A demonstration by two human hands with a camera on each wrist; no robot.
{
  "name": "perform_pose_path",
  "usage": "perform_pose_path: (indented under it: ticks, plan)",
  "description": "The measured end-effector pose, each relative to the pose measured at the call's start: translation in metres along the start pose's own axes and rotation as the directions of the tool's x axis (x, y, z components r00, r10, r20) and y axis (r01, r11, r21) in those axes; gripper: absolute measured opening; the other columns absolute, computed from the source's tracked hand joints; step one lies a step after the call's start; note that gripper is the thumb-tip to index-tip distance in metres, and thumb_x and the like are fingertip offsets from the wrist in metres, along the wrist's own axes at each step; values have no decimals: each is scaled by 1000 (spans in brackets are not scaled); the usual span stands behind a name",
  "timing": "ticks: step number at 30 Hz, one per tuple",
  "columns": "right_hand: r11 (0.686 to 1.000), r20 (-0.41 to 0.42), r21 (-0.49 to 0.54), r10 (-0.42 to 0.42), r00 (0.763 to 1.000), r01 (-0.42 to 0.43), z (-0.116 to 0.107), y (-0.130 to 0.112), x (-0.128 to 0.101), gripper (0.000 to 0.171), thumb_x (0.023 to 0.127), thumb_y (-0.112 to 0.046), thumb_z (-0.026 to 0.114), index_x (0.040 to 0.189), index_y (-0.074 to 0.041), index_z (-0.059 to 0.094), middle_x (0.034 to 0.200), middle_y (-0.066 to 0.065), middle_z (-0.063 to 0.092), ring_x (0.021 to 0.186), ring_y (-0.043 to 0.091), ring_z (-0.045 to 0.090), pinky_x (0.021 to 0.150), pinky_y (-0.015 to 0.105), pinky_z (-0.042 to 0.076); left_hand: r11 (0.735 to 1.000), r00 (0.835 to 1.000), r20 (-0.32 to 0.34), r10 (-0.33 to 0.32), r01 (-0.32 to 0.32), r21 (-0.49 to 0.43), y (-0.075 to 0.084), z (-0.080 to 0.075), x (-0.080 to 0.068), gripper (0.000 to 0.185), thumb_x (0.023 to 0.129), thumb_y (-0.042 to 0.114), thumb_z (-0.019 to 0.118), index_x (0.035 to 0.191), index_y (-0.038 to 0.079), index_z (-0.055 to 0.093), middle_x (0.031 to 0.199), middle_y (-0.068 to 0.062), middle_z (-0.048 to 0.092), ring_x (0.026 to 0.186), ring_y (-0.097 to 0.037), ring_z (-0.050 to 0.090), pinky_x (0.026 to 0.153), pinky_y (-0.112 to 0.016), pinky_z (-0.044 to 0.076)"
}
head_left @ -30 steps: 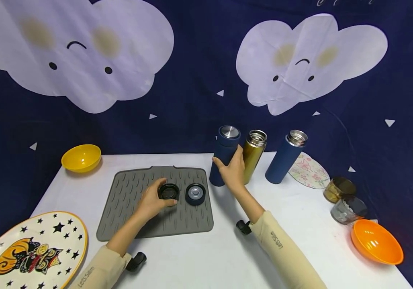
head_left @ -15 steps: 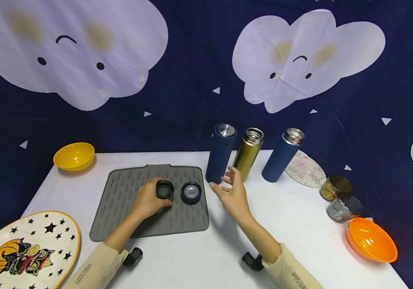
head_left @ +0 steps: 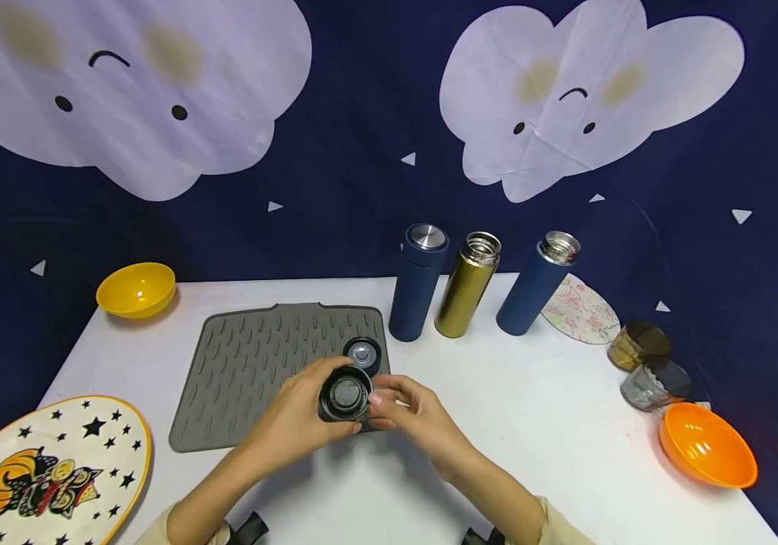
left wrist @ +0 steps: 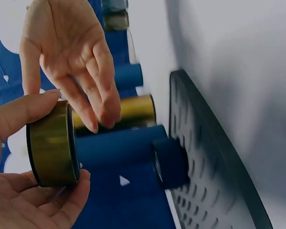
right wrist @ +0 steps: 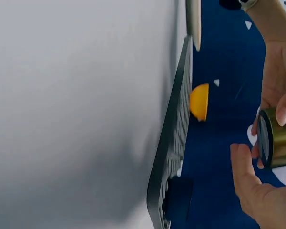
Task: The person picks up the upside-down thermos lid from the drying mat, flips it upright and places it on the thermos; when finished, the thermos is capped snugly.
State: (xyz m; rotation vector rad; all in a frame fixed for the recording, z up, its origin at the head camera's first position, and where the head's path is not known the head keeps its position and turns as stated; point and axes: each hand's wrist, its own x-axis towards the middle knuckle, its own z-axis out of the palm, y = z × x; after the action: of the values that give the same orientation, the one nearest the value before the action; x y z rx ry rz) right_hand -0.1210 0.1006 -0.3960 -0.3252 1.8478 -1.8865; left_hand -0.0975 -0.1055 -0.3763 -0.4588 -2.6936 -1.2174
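Note:
My left hand (head_left: 300,409) holds a gold bottle lid (left wrist: 52,143) above the near right part of the grey mat (head_left: 246,378), thumb and fingers around its sides. The lid's dark hollow side faces up in the head view. Close to the lid's right edge is my right hand (head_left: 423,424), its fingers loosely extended; the left wrist view shows nothing in its grasp. A dark blue lid (head_left: 363,353) lies on the mat just beyond. Farther back stand a capped blue bottle (head_left: 418,288), a lidless gold bottle (head_left: 467,288) and a lidless blue bottle (head_left: 535,288).
A yellow bowl (head_left: 135,291) is at the back left, with a patterned oval plate (head_left: 89,409) at the front left. On the right are a floral plate (head_left: 581,310), an amber cup (head_left: 637,345), a grey cup (head_left: 655,384) and an orange bowl (head_left: 707,445).
My right hand has left the capped blue bottle and come down toward the left hand. My left hand has lifted the gold lid off the mat and brought it nearer and rightward.

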Motion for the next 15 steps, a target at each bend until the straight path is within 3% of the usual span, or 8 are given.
perform_pose_path:
  ticks: [7, 15]
  plan:
    - [991, 84, 134, 1, 996, -13, 4, 4, -10, 47, 100, -19, 59, 134, 13, 50, 118, 13, 71, 101, 15, 70, 94, 31, 55, 996, 998, -18, 63, -62, 58, 10, 9, -12, 77, 64, 13, 93, 133, 9, 58, 124, -8, 64, 118, -27, 61, 98, -48, 51]
    - [965, 84, 261, 0, 996, -22, 4, 12, -17, 46, 97, -10, 61, 131, 19, 48, 106, 5, 75, 95, 15, 73, 88, 31, 57, 989, 992, -20, 123, -121, 82, 6, 17, -21, 87, 65, 23, 94, 141, 12, 53, 136, -6, 59, 127, -26, 55, 103, -48, 49]
